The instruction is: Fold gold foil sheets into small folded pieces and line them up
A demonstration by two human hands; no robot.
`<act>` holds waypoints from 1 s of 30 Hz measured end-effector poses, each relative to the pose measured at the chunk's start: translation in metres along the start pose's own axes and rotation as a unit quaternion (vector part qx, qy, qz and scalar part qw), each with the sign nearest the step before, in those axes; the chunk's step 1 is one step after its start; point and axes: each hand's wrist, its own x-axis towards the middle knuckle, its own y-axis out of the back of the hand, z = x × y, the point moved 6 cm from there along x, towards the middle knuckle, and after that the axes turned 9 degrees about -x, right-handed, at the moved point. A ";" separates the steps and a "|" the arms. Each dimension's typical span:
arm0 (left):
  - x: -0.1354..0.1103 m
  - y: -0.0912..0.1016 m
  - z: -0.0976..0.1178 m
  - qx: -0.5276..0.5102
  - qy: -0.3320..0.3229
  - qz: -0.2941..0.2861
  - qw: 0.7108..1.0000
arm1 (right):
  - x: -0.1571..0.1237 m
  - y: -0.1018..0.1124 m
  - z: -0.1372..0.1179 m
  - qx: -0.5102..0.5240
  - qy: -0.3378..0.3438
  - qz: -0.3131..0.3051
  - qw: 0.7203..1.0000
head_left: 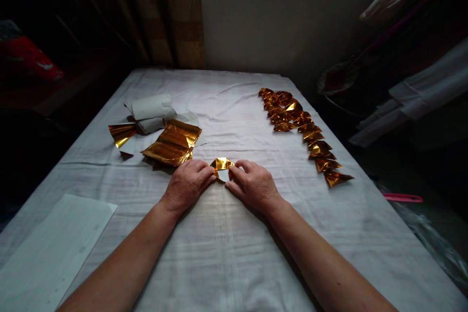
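A small piece of gold foil paper [222, 164], partly folded, lies on the white cloth between my hands. My left hand [188, 183] pinches its left edge with curled fingers. My right hand [252, 186] pinches its right edge the same way. Just behind my left hand sits a stack of flat gold foil sheets [172, 144]. A long row of folded gold foil pieces [300, 129] runs along the right side of the table.
The table wears a white cloth [226, 243]. A roll of white paper [150, 112] and a loose gold sheet [122, 133] lie at the back left. A white paper sheet [54, 248] lies at the near left. Fabric hangs off to the right.
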 end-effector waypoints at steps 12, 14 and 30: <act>-0.001 0.002 0.000 -0.002 0.006 0.034 0.999 | -0.004 -0.012 0.015 0.088 -0.026 0.083 0.992; -0.002 0.002 -0.001 -0.015 0.021 0.031 0.999 | -0.003 -0.015 0.019 0.131 -0.050 0.089 0.986; 0.005 -0.006 -0.003 0.007 0.146 0.037 0.989 | 0.008 -0.014 0.020 0.083 -0.181 0.015 0.980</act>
